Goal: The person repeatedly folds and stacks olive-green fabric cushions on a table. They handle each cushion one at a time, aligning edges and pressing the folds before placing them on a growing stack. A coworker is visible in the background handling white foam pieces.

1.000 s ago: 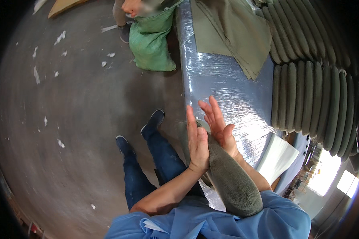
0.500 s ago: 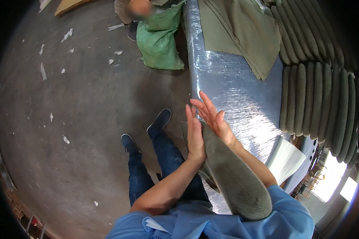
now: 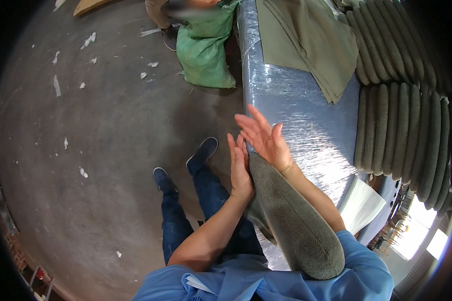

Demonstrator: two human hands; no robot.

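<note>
So the grey-green padded cushion point(image 3: 296, 220) sits tilted between the person's forearms, rounded fat end up against the right side of the blue shirt point(image 3: 236, 281), narrower end up by the hands. Left hand point(image 3: 241, 173) is pretty much flat along that narrow end, fingers straight and not curled around anything. Right hand point(image 3: 267, 138) is just past it, palm turned left, fingers loose and spread, thumb sticking up. Can't really tell how hard either palm presses on the fabric.

Off to the right there's a table point(image 3: 286, 90) wrapped in shiny clear film, with olive cloth point(image 3: 311, 45) at the far end and rows of similar cushions point(image 3: 412, 135) packed side by side. Green sack point(image 3: 206, 57) is on the floor point(image 3: 110, 150), another person right behind it.
</note>
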